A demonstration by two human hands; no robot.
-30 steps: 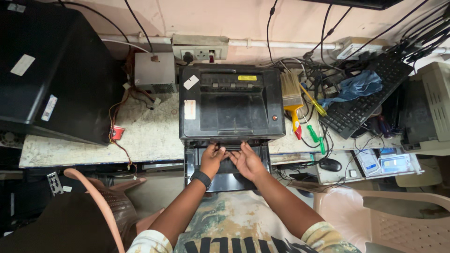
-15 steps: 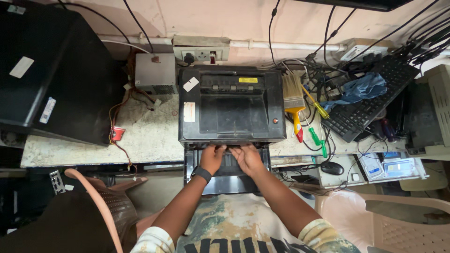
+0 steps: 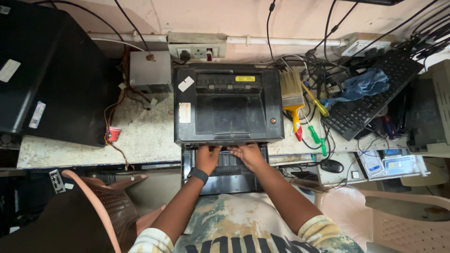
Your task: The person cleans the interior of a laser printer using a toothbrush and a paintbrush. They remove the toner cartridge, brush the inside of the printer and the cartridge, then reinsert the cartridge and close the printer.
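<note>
Black box-shaped plastic printer (image 3: 228,104) squarely on speckled stone bench (image 3: 145,136), front overhanging so its folded-down black front tray (image 3: 224,174) opens toward the person | left hand (image 3: 206,158) and right hand (image 3: 249,156) side by side at printer's front slot, fingers tucked inside; grip cannot be told | yellow-handled paintbrush (image 3: 293,100) just right of printer, within reach.

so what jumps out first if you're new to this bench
The black printer sits mid-bench, with the left hand and right hand reaching into its open front tray. Right of it lie a yellow-handled paintbrush and a tilted black keyboard among tangled cables.
</note>
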